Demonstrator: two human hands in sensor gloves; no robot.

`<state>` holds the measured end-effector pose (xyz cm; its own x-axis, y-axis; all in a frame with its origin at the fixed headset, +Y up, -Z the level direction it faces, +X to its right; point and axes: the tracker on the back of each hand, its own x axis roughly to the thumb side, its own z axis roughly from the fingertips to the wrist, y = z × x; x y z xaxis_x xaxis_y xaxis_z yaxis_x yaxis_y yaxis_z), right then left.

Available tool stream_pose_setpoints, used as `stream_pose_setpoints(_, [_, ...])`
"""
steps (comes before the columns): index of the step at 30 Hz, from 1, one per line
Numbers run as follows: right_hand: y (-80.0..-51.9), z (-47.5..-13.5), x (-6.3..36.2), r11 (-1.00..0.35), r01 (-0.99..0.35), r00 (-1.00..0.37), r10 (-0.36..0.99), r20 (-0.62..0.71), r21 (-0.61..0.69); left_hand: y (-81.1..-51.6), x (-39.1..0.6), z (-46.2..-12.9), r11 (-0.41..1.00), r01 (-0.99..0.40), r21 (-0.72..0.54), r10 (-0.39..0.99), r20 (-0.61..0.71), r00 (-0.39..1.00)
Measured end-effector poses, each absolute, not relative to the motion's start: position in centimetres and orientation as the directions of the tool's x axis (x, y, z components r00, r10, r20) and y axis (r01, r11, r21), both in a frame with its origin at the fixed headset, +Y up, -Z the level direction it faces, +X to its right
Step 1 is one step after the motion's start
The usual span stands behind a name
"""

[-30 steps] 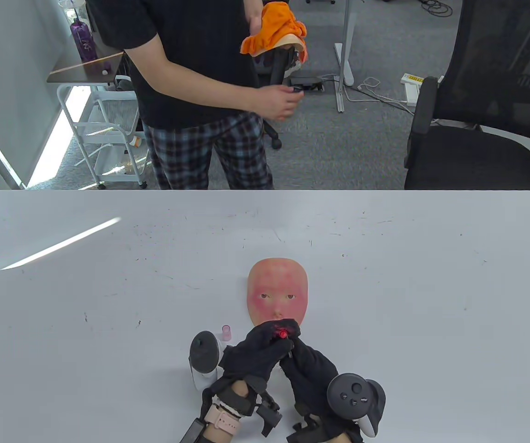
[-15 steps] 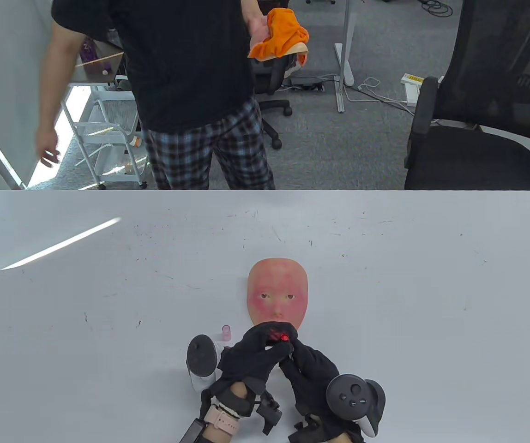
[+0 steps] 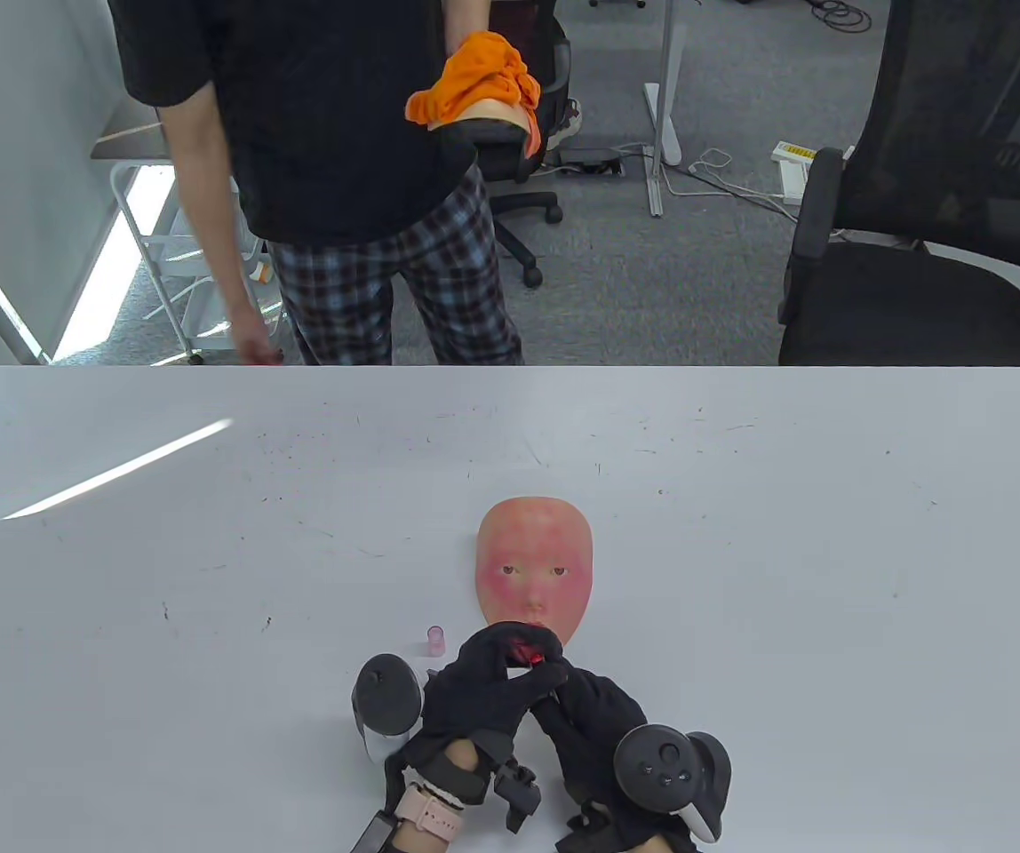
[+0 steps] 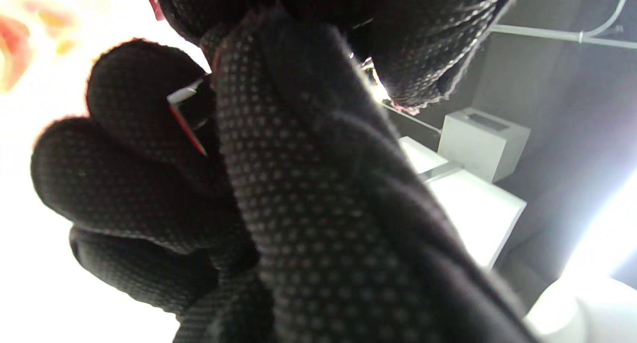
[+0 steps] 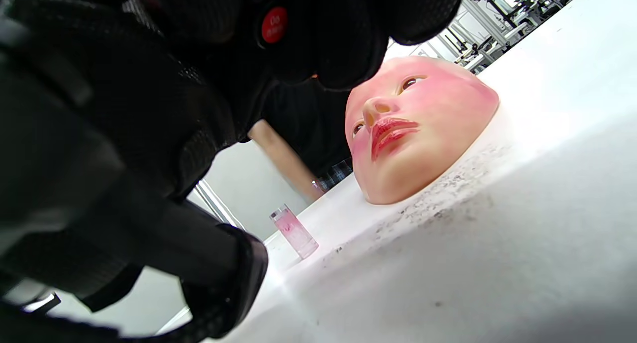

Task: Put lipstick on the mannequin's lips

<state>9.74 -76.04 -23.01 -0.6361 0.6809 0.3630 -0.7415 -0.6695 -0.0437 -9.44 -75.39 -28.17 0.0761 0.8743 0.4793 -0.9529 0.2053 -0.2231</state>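
- Table view: both gloved hands meet just below the chin of one mannequin face (image 3: 534, 569). The left hand (image 3: 483, 689) and right hand (image 3: 594, 711) curl together around one lipstick (image 3: 528, 656). One pink cap (image 3: 435, 640) stands just beside them.
- Left wrist view: fingers (image 4: 129, 154) are closed tight around a red-edged sliver, probably the lipstick.
- Right wrist view: the lips (image 5: 390, 134) are already red, so application seems nearly done; next likely calls for retracting the stick and recapping it.
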Motion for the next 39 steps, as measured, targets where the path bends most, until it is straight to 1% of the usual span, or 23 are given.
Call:
stream_pose_setpoints(2, [-76.1,-23.1,9.7,-0.663,-0.748,-0.627,0.688,0.365,-0.033,-75.1,-9.5,-28.1,0.227,-0.949,-0.216,0.862,0.499,0.093])
stream_pose_setpoints(4, [-76.2,-23.2,9.8,-0.654,-0.756,-0.621,0.699,0.356,-0.034,-74.2,-10.0,-28.0,0.296,-0.937,-0.186,0.82,0.553,0.149])
stream_pose_setpoints(5, [-76.3,-23.2,9.9,-0.665,-0.746,-0.636,0.694,0.339,-0.038,-73.4,-10.6,-27.9,0.335,-0.933,-0.127,0.772,0.605,0.195])
stream_pose_setpoints(7, [-76.5,-23.4,10.2,-0.682,-0.73,-0.658,0.683,0.317,-0.046,-72.2,-11.8,-27.7,0.386,-0.922,-0.039,0.704,0.659,0.266])
stream_pose_setpoints(8, [-76.5,-23.4,10.3,-0.678,-0.733,-0.657,0.689,0.306,-0.046,-71.7,-12.7,-27.7,0.432,-0.901,0.022,0.66,0.673,0.333])
stream_pose_setpoints(10, [-76.5,-23.4,10.3,-0.672,-0.739,-0.652,0.694,0.307,-0.05,-71.3,-14.5,-27.7,0.539,-0.83,0.145,0.581,0.649,0.491])
stream_pose_setpoints(12, [-76.5,-23.4,10.3,-0.682,-0.729,-0.663,0.684,0.304,-0.057,-71.6,-15.8,-27.9,0.657,-0.724,0.208,0.509,0.586,0.63])
stream_pose_setpoints(13, [-76.5,-23.4,10.2,-0.689,-0.723,-0.669,0.678,0.304,-0.054,-72.0,-16.4,-28.0,0.733,-0.644,0.22,0.464,0.532,0.709])
stream_pose_setpoints(15, [-76.5,-23.4,10.2,-0.691,-0.721,-0.67,0.676,0.308,-0.05,-73.0,-16.9,-28.5,0.838,-0.509,0.196,0.387,0.444,0.808])
stream_pose_setpoints(17, [-76.5,-23.3,10.1,-0.695,-0.717,-0.673,0.671,0.31,-0.052,-74.2,-16.7,-29.1,0.903,-0.412,0.122,0.342,0.377,0.861])
stream_pose_setpoints(20, [-76.5,-23.4,10.1,-0.694,-0.718,-0.672,0.674,0.308,-0.047,-75.3,-15.9,-29.9,0.938,-0.347,0.005,0.331,0.29,0.898])
stream_pose_setpoints(22, [-76.5,-23.4,10.2,-0.689,-0.723,-0.668,0.68,0.303,-0.046,-75.6,-15.4,-30.2,0.951,-0.308,-0.025,0.303,0.278,0.912])
stream_pose_setpoints(25, [-76.5,-23.5,10.3,-0.683,-0.729,-0.663,0.688,0.296,-0.043,-75.8,-14.8,-30.5,0.977,-0.212,-0.009,0.205,0.301,0.931])
stream_pose_setpoints(26, [-76.5,-23.5,10.3,-0.683,-0.729,-0.663,0.689,0.295,-0.043,-75.8,-14.7,-30.5,0.98,-0.2,-0.022,0.197,0.293,0.936])
stream_pose_setpoints(32, [-76.5,-23.4,10.2,-0.695,-0.718,-0.671,0.676,0.304,-0.038,-75.7,-14.3,-30.3,0.985,-0.172,-0.01,0.167,0.302,0.939])
stream_pose_setpoints(34, [-76.5,-23.4,10.1,-0.7,-0.714,-0.674,0.672,0.308,-0.035,-75.4,-14.4,-30.0,0.977,-0.212,0.013,0.197,0.313,0.929])
stream_pose_setpoints(37, [-76.5,-23.4,10.1,-0.709,-0.705,-0.681,0.666,0.304,-0.028,-74.7,-15.3,-29.6,0.902,-0.43,0.041,0.395,0.321,0.861])
stream_pose_setpoints(39, [-76.5,-23.4,10.1,-0.717,-0.696,-0.691,0.658,0.298,-0.031,-74.7,-15.9,-29.5,0.783,-0.622,0.011,0.584,0.33,0.741])
